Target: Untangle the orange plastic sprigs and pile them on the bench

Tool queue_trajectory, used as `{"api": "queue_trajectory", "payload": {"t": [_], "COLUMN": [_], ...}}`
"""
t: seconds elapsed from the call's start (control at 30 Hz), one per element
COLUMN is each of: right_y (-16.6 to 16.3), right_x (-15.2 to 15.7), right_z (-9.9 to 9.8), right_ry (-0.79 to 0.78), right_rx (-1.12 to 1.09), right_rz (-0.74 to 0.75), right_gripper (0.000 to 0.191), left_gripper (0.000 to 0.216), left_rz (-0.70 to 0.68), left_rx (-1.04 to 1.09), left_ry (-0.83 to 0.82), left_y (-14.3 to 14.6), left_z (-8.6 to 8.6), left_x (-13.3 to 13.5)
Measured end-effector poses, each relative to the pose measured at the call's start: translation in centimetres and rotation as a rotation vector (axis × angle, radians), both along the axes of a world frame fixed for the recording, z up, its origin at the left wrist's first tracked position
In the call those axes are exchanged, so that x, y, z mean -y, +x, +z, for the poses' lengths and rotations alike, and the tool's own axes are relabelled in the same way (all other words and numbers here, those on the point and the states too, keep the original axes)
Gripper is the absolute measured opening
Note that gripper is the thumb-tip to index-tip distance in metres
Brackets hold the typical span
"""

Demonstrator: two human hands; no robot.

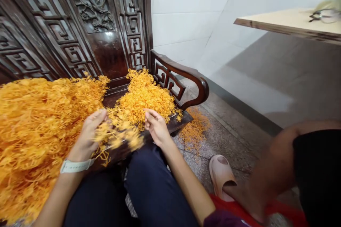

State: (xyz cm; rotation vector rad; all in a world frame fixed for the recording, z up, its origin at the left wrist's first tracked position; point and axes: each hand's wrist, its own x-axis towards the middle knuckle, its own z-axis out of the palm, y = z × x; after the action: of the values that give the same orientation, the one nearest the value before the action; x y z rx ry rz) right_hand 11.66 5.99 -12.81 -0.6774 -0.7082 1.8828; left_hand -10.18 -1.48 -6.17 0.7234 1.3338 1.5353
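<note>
My left hand (90, 131), with a white band on its wrist, hovers at the edge of a huge heap of orange branching sprigs (34, 138). A blurred clump of loose sprigs (119, 134) spreads between it and my right hand (157, 127). Whether my left hand grips them is hidden by the blur. My right hand has loosely curled fingers, shows nothing in its grasp, and sits just above a smaller orange pile (145, 97) on the bench seat.
The dark carved wooden bench (181, 74) stands against a white tiled wall, with orange bits scattered (194, 131) on the speckled floor. A person's bare arm (274, 170) and black clothing pass on the right, above a pink slipper (221, 177). Glasses (322, 16) lie on a wooden board.
</note>
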Motion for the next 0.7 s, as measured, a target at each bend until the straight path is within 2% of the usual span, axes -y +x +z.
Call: {"api": "queue_trajectory", "payload": {"t": [0.17,0.23,0.33,0.4,0.5,0.6,0.7], "right_y": [-1.3,-1.3,-1.3,-1.4,-1.8,-2.2,-2.4], "right_x": [0.6,1.0,1.5,1.7,1.9,2.0,2.1], "right_z": [-0.9,-0.8,-0.6,-0.7,-0.9,-1.0,-0.8], "right_ry": [0.052,0.084,0.194,0.309,0.42,0.407,0.334], "right_rx": [0.241,0.269,0.296,0.316,0.324,0.298,0.192], "right_rz": [0.026,0.038,0.095,0.165,0.224,0.225,0.238], "right_gripper": [0.067,0.064,0.044,0.035,0.037,0.041,0.041], "left_gripper": [0.047,0.048,0.047,0.044,0.038,0.036,0.036], "left_rz": [0.009,0.006,-0.042,-0.112,-0.271,-0.387,-0.403], "left_rx": [-0.162,-0.195,-0.185,-0.14,-0.128,-0.199,-0.243], "left_ry": [0.055,0.07,0.073,0.073,0.093,0.097,0.101], "left_y": [0.8,0.8,1.0,1.1,1.0,0.7,0.5], "left_z": [-0.9,-0.8,-0.4,-0.4,-0.8,-1.4,-1.7], "left_x": [-0.8,-0.7,-0.6,-0.6,-0.7,-0.7,-0.7]}}
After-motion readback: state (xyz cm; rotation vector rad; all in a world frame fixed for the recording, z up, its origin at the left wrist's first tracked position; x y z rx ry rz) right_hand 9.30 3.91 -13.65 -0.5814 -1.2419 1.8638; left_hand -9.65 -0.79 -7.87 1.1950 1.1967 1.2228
